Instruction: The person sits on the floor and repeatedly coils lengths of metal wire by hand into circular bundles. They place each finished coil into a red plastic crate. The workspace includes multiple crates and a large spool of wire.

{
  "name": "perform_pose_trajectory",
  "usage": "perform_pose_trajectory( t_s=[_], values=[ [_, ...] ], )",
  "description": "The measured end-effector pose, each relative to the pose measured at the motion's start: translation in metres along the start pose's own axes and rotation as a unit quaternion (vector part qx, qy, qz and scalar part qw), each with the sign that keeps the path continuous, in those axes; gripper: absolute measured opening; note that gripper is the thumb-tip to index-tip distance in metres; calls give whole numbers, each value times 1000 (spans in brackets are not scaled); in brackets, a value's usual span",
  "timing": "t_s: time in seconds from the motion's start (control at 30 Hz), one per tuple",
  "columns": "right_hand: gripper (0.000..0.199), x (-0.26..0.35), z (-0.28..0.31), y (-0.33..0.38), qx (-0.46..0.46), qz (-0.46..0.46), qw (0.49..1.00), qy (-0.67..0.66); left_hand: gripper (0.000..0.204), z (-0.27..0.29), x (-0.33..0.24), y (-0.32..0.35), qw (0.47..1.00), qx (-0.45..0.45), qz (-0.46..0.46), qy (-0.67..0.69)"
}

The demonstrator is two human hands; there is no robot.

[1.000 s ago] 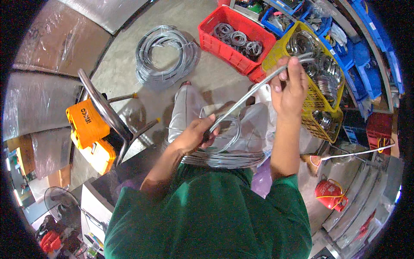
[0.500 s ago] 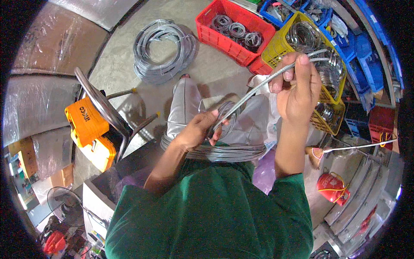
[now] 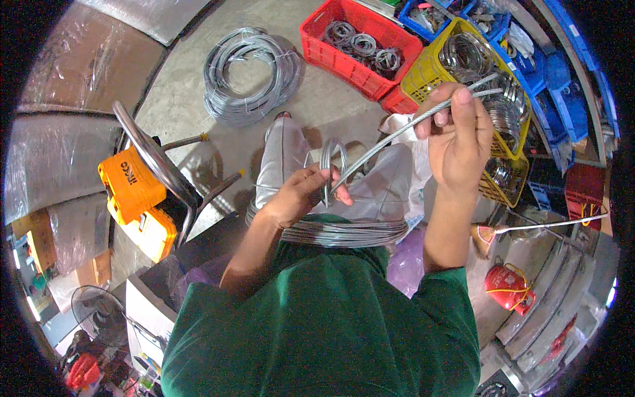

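The left hand (image 3: 297, 197) has its fingers closed on a small coil (image 3: 325, 162); the right hand (image 3: 462, 142) pinches a wire cable (image 3: 397, 135). The cable slants between both hands, above a larger coil (image 3: 350, 234) on the lap (image 3: 374, 192).

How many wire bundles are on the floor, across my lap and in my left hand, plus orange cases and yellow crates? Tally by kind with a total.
Floor wire bundle: 1
Lap wire bundle: 1
Small wire coil in left hand: 1
Orange cases: 2
Yellow crates: 2
Total: 7
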State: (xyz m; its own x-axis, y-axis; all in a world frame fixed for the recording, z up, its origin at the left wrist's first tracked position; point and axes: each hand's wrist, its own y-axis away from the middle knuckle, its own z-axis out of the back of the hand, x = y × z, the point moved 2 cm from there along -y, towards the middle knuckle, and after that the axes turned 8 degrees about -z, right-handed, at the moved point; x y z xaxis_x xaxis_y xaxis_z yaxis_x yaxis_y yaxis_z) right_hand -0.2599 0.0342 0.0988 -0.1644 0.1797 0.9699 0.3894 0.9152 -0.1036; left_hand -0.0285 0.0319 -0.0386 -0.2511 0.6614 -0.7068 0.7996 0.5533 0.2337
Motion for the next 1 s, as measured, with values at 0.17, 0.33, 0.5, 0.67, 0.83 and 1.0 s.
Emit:
perform_pose_trajectory(
  t_s=[0.17,0.33,0.5,0.67,0.83,1.0],
  values=[
    [36,-2,-21,6,12,-44,994,-98,33,-14,7,-1,977,-158,3,-145],
    [35,2,-15,3,87,-130,960,-232,35,-31,-3,0,895,-148,-53,-417],
    [35,-2,1,-7,45,-146,964,-219,36,-40,-17,8,882,-86,-68,-458],
    [38,-51,14,-32,-64,-163,962,-209,45,-42,-19,8,930,-68,-52,-357],
    [53,-129,42,1,60,-504,857,92,53,-21,-26,15,987,-144,29,-69],
    [71,-105,72,18,68,-359,784,501,51,-10,-29,17,980,-199,30,-11]
  ],
)
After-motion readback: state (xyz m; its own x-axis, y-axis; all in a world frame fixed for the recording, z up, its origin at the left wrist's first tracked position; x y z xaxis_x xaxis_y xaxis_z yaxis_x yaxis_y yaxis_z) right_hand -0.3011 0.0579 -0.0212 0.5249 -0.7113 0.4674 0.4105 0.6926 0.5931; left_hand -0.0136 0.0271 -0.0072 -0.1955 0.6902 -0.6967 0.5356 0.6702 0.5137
